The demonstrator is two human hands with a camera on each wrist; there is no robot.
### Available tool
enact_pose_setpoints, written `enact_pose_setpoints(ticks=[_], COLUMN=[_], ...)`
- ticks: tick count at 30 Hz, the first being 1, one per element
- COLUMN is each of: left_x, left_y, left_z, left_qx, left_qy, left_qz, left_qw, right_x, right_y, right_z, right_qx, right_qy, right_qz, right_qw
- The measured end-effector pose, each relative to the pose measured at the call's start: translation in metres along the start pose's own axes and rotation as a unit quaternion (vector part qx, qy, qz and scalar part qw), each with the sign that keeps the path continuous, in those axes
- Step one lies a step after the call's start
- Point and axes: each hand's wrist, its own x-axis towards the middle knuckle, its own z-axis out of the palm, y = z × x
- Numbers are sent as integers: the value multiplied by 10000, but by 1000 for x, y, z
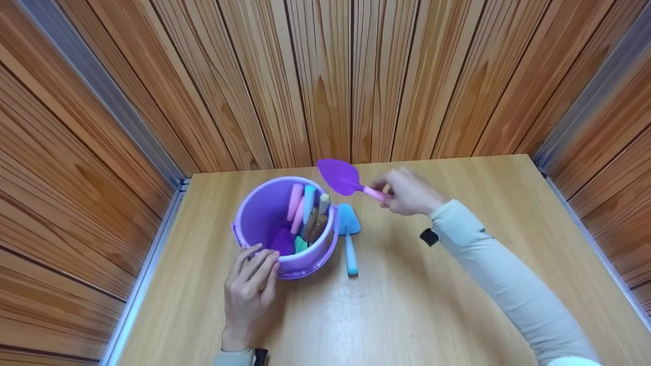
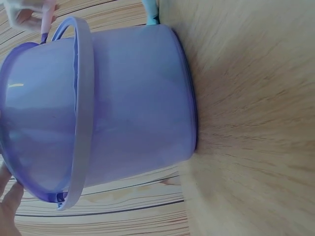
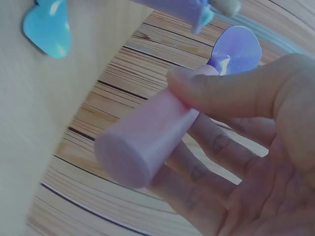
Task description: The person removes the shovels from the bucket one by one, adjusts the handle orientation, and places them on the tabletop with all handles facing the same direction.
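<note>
In the head view my right hand holds a toy shovel with a pointed purple blade, up beside the bucket's right rim. Thumb and fingers pinch its pink handle in the right wrist view. A purple bucket stands upright on the table. My left hand grips its near rim, fingers hooked over the edge. Inside lean pink handles, a blue handle, brown pieces, a purple blade and a green piece, their lower parts partly hidden.
A blue toy shovel lies on the wooden table right of the bucket, its handle toward me. The bucket's handle hangs down along its side. Wood-plank walls rise behind and at both sides.
</note>
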Motion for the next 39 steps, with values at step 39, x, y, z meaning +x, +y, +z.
enact_pose_setpoints(ticks=[39], left_x=[-1], left_y=[3], left_z=[0], left_qx=[-47], left_qy=[-77], left_qz=[-336], left_qw=[9994], right_x=[-32], right_y=[67], right_z=[140], right_qx=[3091], right_qy=[723], right_qz=[2630], right_qw=[9111])
